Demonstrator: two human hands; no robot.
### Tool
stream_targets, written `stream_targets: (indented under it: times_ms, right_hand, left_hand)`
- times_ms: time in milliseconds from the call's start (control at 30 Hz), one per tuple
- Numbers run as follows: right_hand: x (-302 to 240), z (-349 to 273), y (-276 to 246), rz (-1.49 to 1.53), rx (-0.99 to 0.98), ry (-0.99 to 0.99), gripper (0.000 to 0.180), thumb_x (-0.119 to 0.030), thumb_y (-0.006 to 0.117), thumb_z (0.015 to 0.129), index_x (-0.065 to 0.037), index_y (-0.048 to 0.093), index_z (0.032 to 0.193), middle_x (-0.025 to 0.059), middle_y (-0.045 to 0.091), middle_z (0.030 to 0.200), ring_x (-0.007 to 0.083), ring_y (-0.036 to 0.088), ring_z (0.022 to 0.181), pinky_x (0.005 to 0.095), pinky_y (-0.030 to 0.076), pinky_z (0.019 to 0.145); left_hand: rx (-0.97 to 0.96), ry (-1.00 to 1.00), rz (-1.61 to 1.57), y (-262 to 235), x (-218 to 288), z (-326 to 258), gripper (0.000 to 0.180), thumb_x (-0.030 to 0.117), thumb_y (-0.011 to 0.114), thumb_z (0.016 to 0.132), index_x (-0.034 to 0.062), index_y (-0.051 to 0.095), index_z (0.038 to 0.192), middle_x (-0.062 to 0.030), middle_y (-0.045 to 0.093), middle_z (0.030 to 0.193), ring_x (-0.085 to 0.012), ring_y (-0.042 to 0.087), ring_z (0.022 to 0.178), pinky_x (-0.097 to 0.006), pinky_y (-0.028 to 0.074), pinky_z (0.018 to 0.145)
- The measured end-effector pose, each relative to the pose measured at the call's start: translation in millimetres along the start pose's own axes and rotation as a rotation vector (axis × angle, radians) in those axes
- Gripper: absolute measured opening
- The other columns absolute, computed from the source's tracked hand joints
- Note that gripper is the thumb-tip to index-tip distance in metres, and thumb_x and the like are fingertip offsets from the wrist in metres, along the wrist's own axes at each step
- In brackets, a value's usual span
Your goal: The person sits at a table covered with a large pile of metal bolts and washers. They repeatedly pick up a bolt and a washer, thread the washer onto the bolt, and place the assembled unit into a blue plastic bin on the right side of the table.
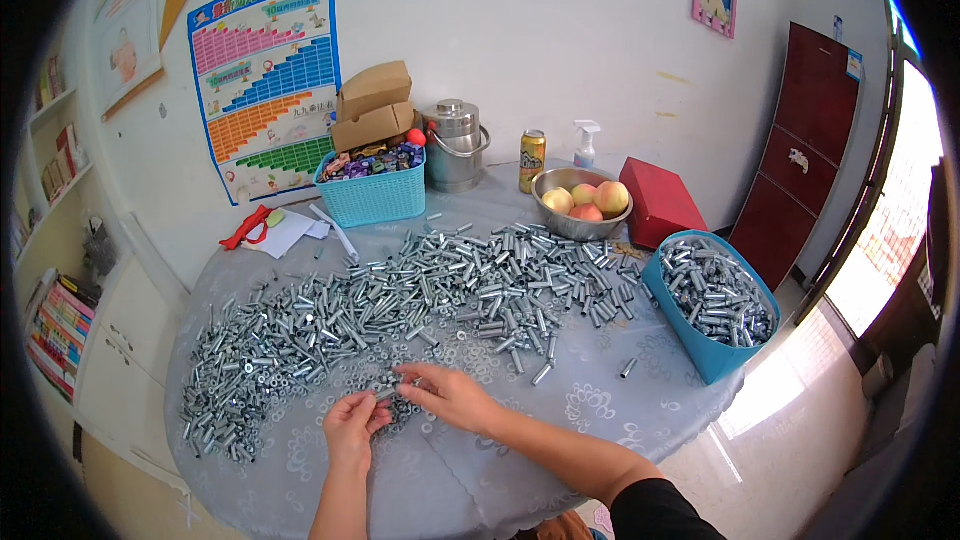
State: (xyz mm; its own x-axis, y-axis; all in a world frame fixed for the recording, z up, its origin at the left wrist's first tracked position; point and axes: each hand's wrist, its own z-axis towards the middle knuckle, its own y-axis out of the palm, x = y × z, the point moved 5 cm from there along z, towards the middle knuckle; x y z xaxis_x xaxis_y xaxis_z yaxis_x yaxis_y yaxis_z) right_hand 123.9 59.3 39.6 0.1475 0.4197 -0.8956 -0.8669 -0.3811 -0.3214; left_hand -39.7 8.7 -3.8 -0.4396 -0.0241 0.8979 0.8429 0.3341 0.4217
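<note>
Between the fingertips of my left hand (352, 428) is a short silver metal bolt (386, 394), lying roughly crosswise. My right hand (448, 398) is at the bolt's other end, its thumb and fingers curled close together. Whatever small piece those right fingers pinch is too small to make out. Just beyond and under both hands lie loose washers and nuts (372, 365) on the grey patterned tablecloth (530, 440). A wide heap of silver bolts and metal sleeves (370, 305) spreads in an arc behind them.
At the right edge stands a blue tub (700, 355) full of metal sleeves, near one lone sleeve (628, 369). Along the back are a turquoise basket (375, 200), a steel pot (455, 155), a yellow can (532, 162), a spray bottle (585, 145), a fruit bowl (580, 228) and a red box (660, 202).
</note>
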Motion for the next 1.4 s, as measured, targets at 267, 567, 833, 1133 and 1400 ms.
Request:
stream_targets:
  times_ms: [267,567,833,1133,1400]
  right_hand:
    - [4,1,3,0.147,-0.106,0.115,0.019,-0.018,0.057,0.087,-0.003,0.06,0.099,0.0031,0.06,0.078,0.0085,0.053,0.069,0.0241,0.045,0.063]
    - [11,13,-59,-0.525,0.312,-0.117,0.014,-0.013,0.059,0.08,-0.003,0.06,0.09,0.0129,0.061,0.087,0.0295,0.058,0.082,0.0387,0.046,0.071]
    - [19,11,-98,-0.989,0.442,-0.097,0.006,-0.005,0.061,0.07,-0.006,0.062,0.076,0.0083,0.059,0.087,0.0275,0.053,0.089,0.0393,0.039,0.082]
    - [30,39,-66,-0.785,0.171,-0.073,0.013,-0.016,0.063,0.073,-0.007,0.067,0.081,0.0106,0.064,0.082,0.0296,0.058,0.082,0.0387,0.046,0.074]
    - [58,76,-41,-0.829,0.051,0.24,0.022,-0.026,0.065,0.07,-0.009,0.067,0.084,0.0103,0.066,0.08,0.0273,0.062,0.078,0.0361,0.049,0.071]
  left_hand:
    - [-0.06,0.127,0.152,11,7,-5,0.011,-0.003,0.058,0.081,-0.0054,0.061,0.091,-0.0136,0.063,0.081,-0.0189,0.064,0.069,-0.029,0.056,0.063]
    - [-0.027,0.159,0.156,5,8,-1,0.017,0.005,0.055,0.086,-0.0036,0.06,0.099,-0.0133,0.064,0.084,-0.0172,0.062,0.07,-0.028,0.055,0.06]
    - [0.082,0.048,0.052,-9,11,4,0.017,0.009,0.055,0.087,-0.0025,0.061,0.098,-0.0126,0.064,0.084,-0.0149,0.06,0.067,-0.028,0.054,0.057]
    - [0.097,0.053,0.022,-16,12,8,0.016,0.009,0.055,0.086,-0.0025,0.061,0.097,-0.0125,0.064,0.084,-0.0134,0.058,0.065,-0.026,0.053,0.055]
    - [0.093,0.04,-0.025,-19,9,9,0.016,0.009,0.056,0.086,-0.0028,0.061,0.096,-0.0124,0.064,0.084,-0.0124,0.058,0.064,-0.025,0.052,0.053]
